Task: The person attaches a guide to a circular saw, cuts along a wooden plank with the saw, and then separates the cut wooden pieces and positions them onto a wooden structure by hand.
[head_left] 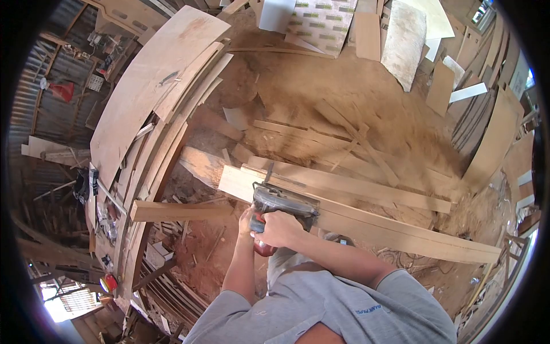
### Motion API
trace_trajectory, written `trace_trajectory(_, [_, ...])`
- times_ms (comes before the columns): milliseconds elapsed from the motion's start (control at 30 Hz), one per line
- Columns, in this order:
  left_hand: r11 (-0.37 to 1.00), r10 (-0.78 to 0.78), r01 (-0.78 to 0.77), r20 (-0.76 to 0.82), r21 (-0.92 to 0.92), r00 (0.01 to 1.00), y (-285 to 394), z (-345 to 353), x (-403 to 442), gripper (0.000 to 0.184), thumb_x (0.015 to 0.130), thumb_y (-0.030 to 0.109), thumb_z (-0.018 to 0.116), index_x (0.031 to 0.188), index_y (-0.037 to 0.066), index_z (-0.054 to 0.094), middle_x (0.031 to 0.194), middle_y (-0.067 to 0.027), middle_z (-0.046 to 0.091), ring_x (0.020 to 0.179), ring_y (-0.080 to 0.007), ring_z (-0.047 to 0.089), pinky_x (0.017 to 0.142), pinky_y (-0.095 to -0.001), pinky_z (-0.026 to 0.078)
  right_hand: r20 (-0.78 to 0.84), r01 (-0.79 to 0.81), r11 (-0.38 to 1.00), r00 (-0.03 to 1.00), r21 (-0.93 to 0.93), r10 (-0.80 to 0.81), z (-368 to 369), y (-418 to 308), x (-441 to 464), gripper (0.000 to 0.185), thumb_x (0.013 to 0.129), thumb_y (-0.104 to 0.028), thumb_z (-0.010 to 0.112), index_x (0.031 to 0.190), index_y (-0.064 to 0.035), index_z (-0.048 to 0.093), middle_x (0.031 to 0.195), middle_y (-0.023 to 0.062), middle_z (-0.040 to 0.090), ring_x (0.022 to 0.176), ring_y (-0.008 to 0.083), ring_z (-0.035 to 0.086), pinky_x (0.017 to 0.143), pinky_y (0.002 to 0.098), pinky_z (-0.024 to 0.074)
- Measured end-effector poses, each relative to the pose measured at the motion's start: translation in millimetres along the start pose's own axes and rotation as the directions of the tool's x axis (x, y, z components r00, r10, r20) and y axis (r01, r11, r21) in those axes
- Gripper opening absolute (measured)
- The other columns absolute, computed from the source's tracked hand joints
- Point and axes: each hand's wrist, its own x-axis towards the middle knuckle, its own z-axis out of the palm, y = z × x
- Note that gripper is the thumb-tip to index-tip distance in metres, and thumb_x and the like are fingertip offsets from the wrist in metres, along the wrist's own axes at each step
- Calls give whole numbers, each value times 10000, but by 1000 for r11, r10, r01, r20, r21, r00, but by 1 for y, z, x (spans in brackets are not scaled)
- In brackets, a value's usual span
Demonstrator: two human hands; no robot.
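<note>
A circular saw [285, 200] with a dark housing and a red motor end rests on a long wooden plank [401, 229], near the plank's left end. My right hand [281, 229] is closed around the saw's handle. Close against the saw's left side is my left hand [246, 221], near the plank's near edge. Its fingers look curled, but what they grip is hidden. The blade is out of sight under the housing. A thin dark line runs along the plank to the right of the saw.
Curved stacks of boards and plywood sheets [154, 74] rise on my left. A short beam [180, 211] juts from them. Beyond the plank, loose timber strips [366, 152] lie on the dusty floor [321, 80]. More sheets and offcuts [403, 40] lean at the back and right.
</note>
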Motion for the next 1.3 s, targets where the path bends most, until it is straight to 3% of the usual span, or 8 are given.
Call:
trace_trajectory(300, [999,-32,35,109,-20,994,36,-35,31,288,1124,275,638,1121,-6,702,994,-100,749,835,-171,713,764,-328,586,12,-26,1000,1000,-7,26,14,-32,47,664,922,-604,732,1098,34,782,1098,287,788,1072,434,763,977,507,599])
trace_trajectory(500, [998,-28,28,2,-60,1000,67,-44,41,292,1129,274,619,1133,-5,704,946,-87,747,832,-170,711,752,-309,579,-3,-33,999,999,0,33,23,-57,77,650,924,-621,727,1127,-6,786,1116,272,787,1090,432,755,987,509,591])
trace_trajectory(600, [998,-53,54,60,-12,997,84,-53,50,286,1133,275,611,1122,4,701,925,-81,743,804,-169,704,736,-306,575,-18,-12,1000,1000,10,12,28,-65,92,643,921,-617,729,1112,-6,790,1083,270,790,1069,439,758,973,516,594])
trace_trajectory(700, [999,-32,31,10,25,999,92,-61,57,274,1133,271,609,1092,14,695,922,-82,740,772,-168,697,711,-314,573,-16,-15,1000,1000,-5,14,32,-73,105,634,918,-610,733,1096,-5,792,1049,270,791,1041,447,761,957,520,597])
trace_trajectory(1000, [999,-28,28,-1,-27,1000,120,-83,80,256,1137,281,623,1065,40,672,908,-79,734,742,-172,692,683,-310,575,-43,-1,1000,999,13,1,39,-99,139,629,906,-589,750,1082,14,786,1064,288,785,1044,451,757,955,521,594])
trace_trajectory(1100, [997,-29,37,111,-69,993,125,-97,89,256,1136,275,621,1089,31,682,911,-76,734,751,-172,694,689,-315,578,-42,15,1000,999,2,-15,41,-104,149,633,902,-586,757,1086,20,785,1069,292,783,1052,452,755,957,523,591])
trace_trajectory(1233, [963,161,-186,135,194,978,110,-123,113,258,1133,258,612,1120,18,705,916,-80,735,777,-175,699,713,-327,582,-50,13,1000,999,25,-12,43,-115,154,634,894,-589,766,1063,22,785,1056,300,779,1043,458,753,951,529,589])
trace_trajectory(1300, [953,167,-199,152,228,974,112,-133,121,268,1133,256,606,1125,11,712,925,-83,737,786,-175,699,726,-335,585,-61,23,999,998,37,-21,42,-118,158,635,890,-591,769,1043,25,786,1040,302,779,1030,461,753,943,531,589])
